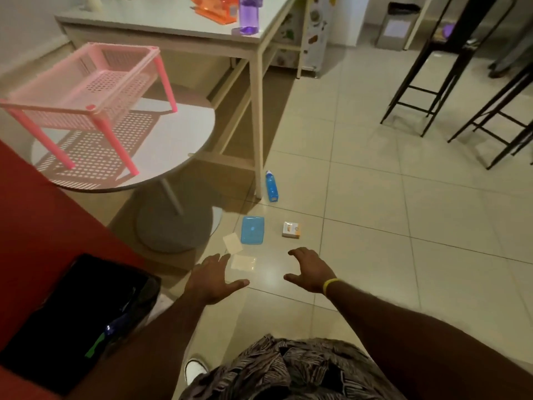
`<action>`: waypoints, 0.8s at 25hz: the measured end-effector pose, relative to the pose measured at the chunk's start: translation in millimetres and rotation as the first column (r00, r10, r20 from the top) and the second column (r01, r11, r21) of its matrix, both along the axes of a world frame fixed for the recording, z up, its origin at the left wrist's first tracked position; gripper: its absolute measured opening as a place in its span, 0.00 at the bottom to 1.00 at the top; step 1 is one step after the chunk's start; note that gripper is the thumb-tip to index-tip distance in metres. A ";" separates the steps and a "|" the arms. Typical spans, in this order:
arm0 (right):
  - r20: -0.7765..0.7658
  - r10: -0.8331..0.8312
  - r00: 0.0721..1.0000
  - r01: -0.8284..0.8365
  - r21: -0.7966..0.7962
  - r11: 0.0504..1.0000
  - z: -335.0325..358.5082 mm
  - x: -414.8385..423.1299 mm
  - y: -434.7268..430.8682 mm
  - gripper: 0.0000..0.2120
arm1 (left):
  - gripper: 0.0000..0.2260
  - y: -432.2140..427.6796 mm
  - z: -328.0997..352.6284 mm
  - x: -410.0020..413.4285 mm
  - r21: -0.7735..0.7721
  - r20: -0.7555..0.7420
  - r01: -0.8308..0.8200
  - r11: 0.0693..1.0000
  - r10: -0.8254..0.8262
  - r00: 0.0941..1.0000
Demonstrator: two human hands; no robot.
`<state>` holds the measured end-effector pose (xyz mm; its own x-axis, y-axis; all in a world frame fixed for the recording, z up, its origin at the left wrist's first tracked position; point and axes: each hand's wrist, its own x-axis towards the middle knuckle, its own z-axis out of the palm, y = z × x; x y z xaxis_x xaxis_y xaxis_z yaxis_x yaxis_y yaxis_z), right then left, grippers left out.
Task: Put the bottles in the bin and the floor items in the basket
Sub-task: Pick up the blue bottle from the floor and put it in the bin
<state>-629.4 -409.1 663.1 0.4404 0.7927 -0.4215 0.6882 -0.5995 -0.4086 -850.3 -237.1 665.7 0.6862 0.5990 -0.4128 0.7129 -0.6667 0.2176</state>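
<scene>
A blue bottle [271, 186] lies on the tiled floor by the table leg. Below it lie a blue lid [252, 230], a small white and orange box [291, 229] and two pale flat squares [232, 242] [243, 262]. My left hand [212, 277] hovers open just left of the nearer square. My right hand [310, 269], with a yellow wristband, is open to its right. A pink basket [86, 82] stands on legs on the round table. A black-lined bin [80, 321] at lower left holds a dark blue bottle [115, 327]. A purple bottle [248, 14] stands on the white table.
The round white table [178, 140] with its grey base stands left of the floor items. A white rectangular table [202, 30] carries an orange object [213, 8]. Black stools [461, 82] stand at right. A red surface [43, 226] fills the left. A second bin [396, 24] stands far back.
</scene>
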 end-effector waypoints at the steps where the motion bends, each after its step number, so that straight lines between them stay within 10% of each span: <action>1: 0.051 0.037 0.998 -0.036 -0.014 0.999 1.3 15.0 -12.0 0.39 | 0.47 -9.5 1.5 18.1 0.021 -0.006 0.033 0.999 -0.033 0.999; 20: 0.349 -0.056 0.936 0.090 -0.082 0.993 -8.4 258.3 -19.2 0.54 | 0.53 51.4 -29.6 307.0 0.230 -0.026 0.343 0.911 -0.347 0.938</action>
